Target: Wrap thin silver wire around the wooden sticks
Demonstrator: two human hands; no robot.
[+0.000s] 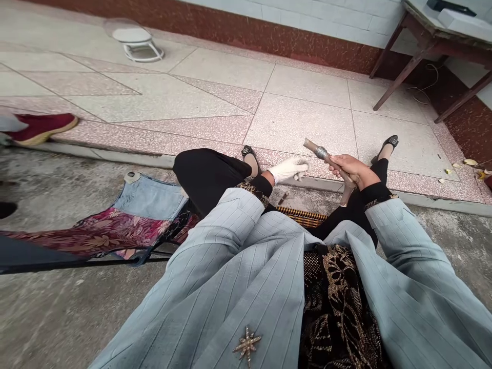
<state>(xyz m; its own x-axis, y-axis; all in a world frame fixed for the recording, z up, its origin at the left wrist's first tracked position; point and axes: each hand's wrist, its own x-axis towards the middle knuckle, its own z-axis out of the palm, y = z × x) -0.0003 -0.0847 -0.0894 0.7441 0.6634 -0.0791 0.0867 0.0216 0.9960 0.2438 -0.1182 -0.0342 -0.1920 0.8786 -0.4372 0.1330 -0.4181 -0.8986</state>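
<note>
A pale blue pinstriped jacket (pixel 215 277) lies nearest the camera, a star-shaped brooch (pixel 247 346) pinned to it, and the wooden stick (pixel 329 161) is out beyond it. The bare right hand (pixel 351 168) is clamped around the stick; the end bound with silvery wire (pixel 321 152) juts from the fingers, slanting up and left, while the other end shows below the hand. Just left of the stick, apart from it, is the left hand in a white glove (pixel 290 169), its fingers curled; whether they pinch anything I cannot tell. Below and left of the stick are a black-and-yellow woven seat (pixel 302 216) and a short wood piece (pixel 283 198). Well left of it stretches a floral cloth chair (pixel 119 230); a white stool (pixel 138 42) stands farther beyond.
</note>
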